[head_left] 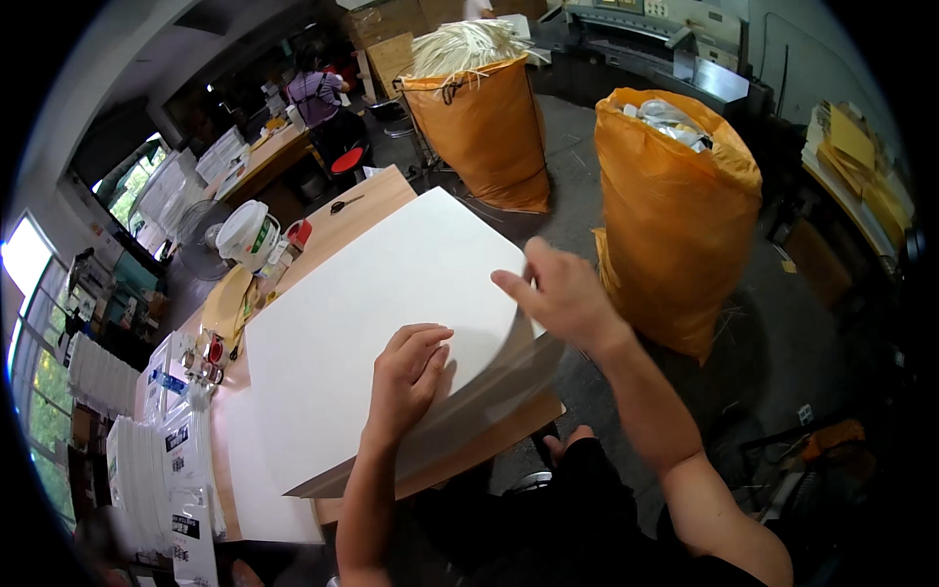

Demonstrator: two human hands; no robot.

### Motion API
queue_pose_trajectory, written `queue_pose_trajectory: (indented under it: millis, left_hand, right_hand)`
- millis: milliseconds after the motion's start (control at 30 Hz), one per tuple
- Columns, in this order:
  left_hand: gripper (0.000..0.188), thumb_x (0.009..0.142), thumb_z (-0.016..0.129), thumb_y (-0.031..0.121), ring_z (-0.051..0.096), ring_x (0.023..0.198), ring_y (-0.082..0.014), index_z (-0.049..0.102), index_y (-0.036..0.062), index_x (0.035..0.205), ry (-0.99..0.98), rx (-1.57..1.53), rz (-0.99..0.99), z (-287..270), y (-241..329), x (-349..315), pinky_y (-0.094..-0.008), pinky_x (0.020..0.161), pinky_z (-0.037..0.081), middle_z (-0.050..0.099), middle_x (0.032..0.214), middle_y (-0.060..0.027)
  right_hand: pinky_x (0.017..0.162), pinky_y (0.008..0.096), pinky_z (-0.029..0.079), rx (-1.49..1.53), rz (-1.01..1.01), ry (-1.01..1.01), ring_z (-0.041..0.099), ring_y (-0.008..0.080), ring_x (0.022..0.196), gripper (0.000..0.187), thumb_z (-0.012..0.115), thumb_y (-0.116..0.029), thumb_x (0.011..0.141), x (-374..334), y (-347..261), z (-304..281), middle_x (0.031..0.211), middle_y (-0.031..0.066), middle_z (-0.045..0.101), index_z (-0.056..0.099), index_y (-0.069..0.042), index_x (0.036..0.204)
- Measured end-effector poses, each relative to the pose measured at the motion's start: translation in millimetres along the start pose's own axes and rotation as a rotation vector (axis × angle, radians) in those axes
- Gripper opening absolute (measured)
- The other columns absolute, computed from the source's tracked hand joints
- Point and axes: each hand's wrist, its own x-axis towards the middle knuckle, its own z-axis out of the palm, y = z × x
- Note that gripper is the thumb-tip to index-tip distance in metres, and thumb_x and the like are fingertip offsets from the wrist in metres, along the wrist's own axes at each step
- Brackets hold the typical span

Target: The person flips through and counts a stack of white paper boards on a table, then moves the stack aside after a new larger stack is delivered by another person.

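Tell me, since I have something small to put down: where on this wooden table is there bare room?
A bare patch of wooden table lies between the scissors, the white sheet and the table's far corner. A thin strip shows along the near edge, beside the sheet. It's crowded around the white bucket and yellow paper.
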Motion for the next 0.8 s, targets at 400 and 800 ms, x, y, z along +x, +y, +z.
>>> queue_pose_trajectory:
  millis: [400,800]
  left_hand:
    - [0.056,0.069,0.093,0.019,0.065,0.113,-0.0276,0.072,0.0052,0.119,-0.115,0.051,0.119,-10,-1,5,-0.0387,0.099,0.052,0.068,0.116,-0.0120]
    - [0.034,0.090,0.065,0.005,0.065,0.110,-0.0247,0.067,0.0038,0.124,0.016,-0.115,-0.120,-3,0,-1,-0.0342,0.098,0.048,0.066,0.118,-0.0130]
  right_hand:
    - [0.043,0.0241,0.039,1.119,0.237,-0.116,0.058,0.0100,0.050,0.031,0.066,-0.022,0.097,12,31,23,0.062,0.0014,0.058,0.051,-0.013,0.072]
    - [0.043,0.0227,0.040,0.415,0.006,0.072,0.055,0.0085,0.048,0.035,0.066,-0.026,0.098,9,21,28,0.056,0.0006,0.054,0.051,-0.011,0.070]
